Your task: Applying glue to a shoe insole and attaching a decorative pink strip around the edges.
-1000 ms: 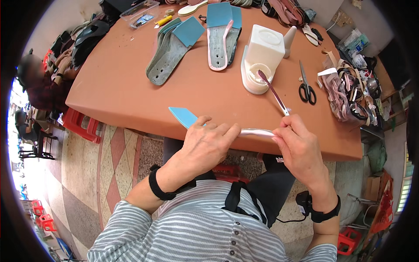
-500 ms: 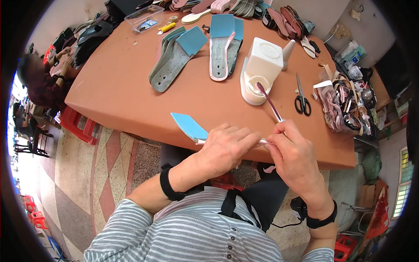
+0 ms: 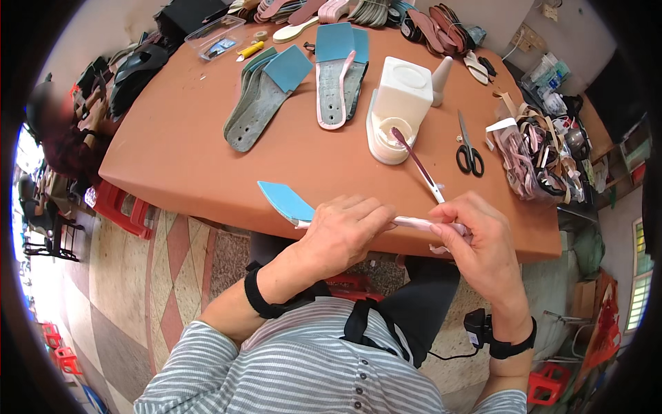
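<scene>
My left hand (image 3: 343, 233) grips a shoe insole (image 3: 288, 202) with a blue heel pad and a pink edge, held level over the near table edge. My right hand (image 3: 478, 238) pinches the insole's pink front end (image 3: 416, 222) and also holds a thin brush (image 3: 417, 163), whose purple tip points up toward a white glue pot (image 3: 386, 138). Both hands sit close together, just in front of the orange table (image 3: 186, 138).
Several grey insoles with blue pads (image 3: 265, 93) and a pink-edged one (image 3: 336, 76) lie mid-table. A white box (image 3: 403, 90), black scissors (image 3: 469, 148) and a heap of straps (image 3: 538, 155) are to the right. Another person (image 3: 55, 131) sits at left near red stools (image 3: 121, 207).
The view has shifted slightly and both hands with the insole sit a little lower and to the right. The brush stays in my right hand.
</scene>
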